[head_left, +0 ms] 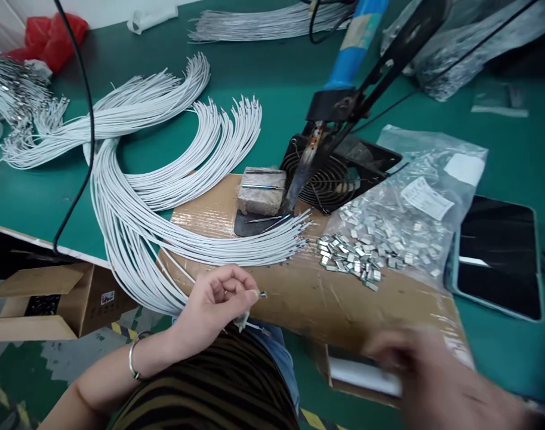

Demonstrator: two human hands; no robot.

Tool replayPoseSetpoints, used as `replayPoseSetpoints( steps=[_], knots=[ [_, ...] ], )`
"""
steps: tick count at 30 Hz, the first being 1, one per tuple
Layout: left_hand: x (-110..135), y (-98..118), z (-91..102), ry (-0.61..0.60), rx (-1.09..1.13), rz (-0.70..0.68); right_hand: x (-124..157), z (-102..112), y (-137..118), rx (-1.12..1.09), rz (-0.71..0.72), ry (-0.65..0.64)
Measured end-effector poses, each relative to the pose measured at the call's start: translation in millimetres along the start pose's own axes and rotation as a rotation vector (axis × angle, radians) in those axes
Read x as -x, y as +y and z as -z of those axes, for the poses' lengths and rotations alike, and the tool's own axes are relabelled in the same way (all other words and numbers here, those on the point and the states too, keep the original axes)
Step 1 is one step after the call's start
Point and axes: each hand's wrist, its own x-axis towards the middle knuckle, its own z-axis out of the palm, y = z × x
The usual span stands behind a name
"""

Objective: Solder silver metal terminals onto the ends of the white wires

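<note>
Thumb and fingers of my left hand [225, 295] pinch a white cable near its end, where short coloured wires [263, 294] stick out past the thumb. Just beyond that hand lies a bundle of white cables [236, 248] with stripped ends pointing right. My right hand [415, 358] is smeared by motion at the lower right, over the cardboard's near edge, and its fingers do not show clearly. A pile of small metal connector shells [350, 257] spills from a clear plastic bag [437, 155] onto the cardboard [299, 298].
A blue-handled soldering iron [355, 45] slants down in a black stand, before a round fan [326, 176]. Beside it sits a grey block [261, 191]. On the right lies a phone [498, 257]. A black cord [91, 119] hangs at left; an open carton [66, 298] stands below the table.
</note>
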Motion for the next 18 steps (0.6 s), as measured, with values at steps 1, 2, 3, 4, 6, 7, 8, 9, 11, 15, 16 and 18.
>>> replayPoseSetpoints(
  steps=[1, 2, 3, 4, 6, 7, 8, 9, 11, 15, 16, 18],
  knots=[
    [0.1, -0.3, -0.2, -0.004, -0.025, 0.001, 2.0, -8.2, -10.1, -0.096, -0.104, -0.047],
    [0.5, -0.5, -0.2, -0.009, -0.047, 0.000, 2.3, -19.1, -19.7, -0.214, -0.211, -0.114],
    [1.0, -0.4, -0.3, -0.013, -0.065, -0.002, 1.2, -31.3, -28.2, -0.330, -0.301, -0.187],
    [1.6, 0.0, -0.3, -0.018, -0.080, -0.006, -0.7, -43.1, -35.3, -0.432, -0.368, -0.262],
    [2.6, 1.3, -0.8, -0.031, -0.105, -0.011, -5.2, -61.0, -44.0, -0.558, -0.468, -0.366],
    [2.8, 2.2, -1.2, -0.038, -0.119, -0.011, -7.4, -65.7, -45.8, -0.602, -0.529, -0.397],
    [2.8, 3.2, -1.7, -0.043, -0.133, -0.008, -9.5, -67.8, -46.2, -0.657, -0.595, -0.426],
    [2.7, 4.0, -2.3, -0.045, -0.145, -0.004, -11.5, -67.6, -45.3, -0.712, -0.653, -0.446],
    [2.1, 5.3, -3.5, -0.045, -0.157, 0.004, -15.3, -63.5, -41.3, -0.785, -0.677, -0.444],
    [1.0, 5.7, -4.5, -0.040, -0.155, 0.017, -19.7, -55.8, -30.2, -0.702, -0.462, -0.285],
    [1.0, 5.6, -4.5, -0.039, -0.153, 0.019, -19.3, -55.3, -28.0, -0.651, -0.418, -0.240],
    [1.0, 5.8, -4.8, -0.036, -0.149, 0.019, -16.4, -56.0, -25.6, -0.553, -0.367, -0.178]
  ],
)
